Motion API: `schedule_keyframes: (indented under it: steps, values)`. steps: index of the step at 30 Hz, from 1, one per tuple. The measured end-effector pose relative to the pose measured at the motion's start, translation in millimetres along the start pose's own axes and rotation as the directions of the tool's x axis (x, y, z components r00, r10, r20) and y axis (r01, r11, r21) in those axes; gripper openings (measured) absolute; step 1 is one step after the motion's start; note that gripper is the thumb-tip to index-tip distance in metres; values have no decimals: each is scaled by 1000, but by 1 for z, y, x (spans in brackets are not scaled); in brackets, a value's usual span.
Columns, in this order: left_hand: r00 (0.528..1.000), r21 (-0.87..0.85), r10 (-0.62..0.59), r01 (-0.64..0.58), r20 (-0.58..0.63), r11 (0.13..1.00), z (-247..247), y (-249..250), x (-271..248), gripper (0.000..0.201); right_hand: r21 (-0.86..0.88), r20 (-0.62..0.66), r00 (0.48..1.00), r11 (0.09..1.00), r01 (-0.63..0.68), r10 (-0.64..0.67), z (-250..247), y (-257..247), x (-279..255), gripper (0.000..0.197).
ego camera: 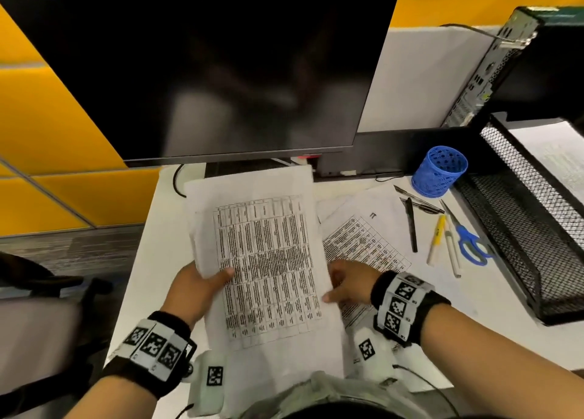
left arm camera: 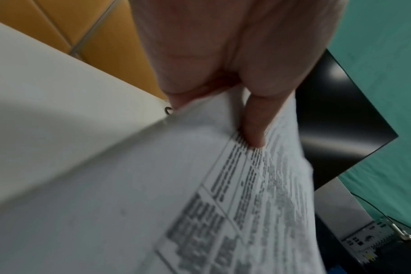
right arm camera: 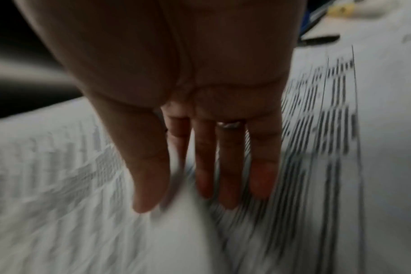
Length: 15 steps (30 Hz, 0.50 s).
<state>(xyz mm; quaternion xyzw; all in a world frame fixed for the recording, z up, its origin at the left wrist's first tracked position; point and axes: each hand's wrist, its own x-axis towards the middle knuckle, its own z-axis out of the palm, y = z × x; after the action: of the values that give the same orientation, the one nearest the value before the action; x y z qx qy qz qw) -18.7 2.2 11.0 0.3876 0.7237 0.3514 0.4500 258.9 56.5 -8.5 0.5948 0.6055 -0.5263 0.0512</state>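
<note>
Dark monitor (ego camera: 202,71), blue pen cup (ego camera: 439,170), blue-handled scissors (ego camera: 464,231), black mesh tray (ego camera: 518,216), computer tower (ego camera: 493,68)

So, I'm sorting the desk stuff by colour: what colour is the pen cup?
The pen cup is blue; the head view shows it best.
</note>
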Motion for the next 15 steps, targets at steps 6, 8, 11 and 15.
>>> schedule_keyframes:
  steps: [6,8,11,15]
  values:
    - [1000,113,-12,9,25,994,-12,-5,-3,12,-73,-433,888,977,-202,151,-67,59,15,38]
    - [998,172,-26,17,49,985,-13,-6,-5,10,-88,-493,847,957,-275,198,-81,71,17,50]
    - [996,229,-1,-19,86,973,-7,-3,-10,7,-45,-528,798,928,-369,291,-94,82,22,66]
    - [986,284,-7,-41,167,958,-1,-1,-13,7,-133,-541,773,874,-467,331,-95,85,27,88]
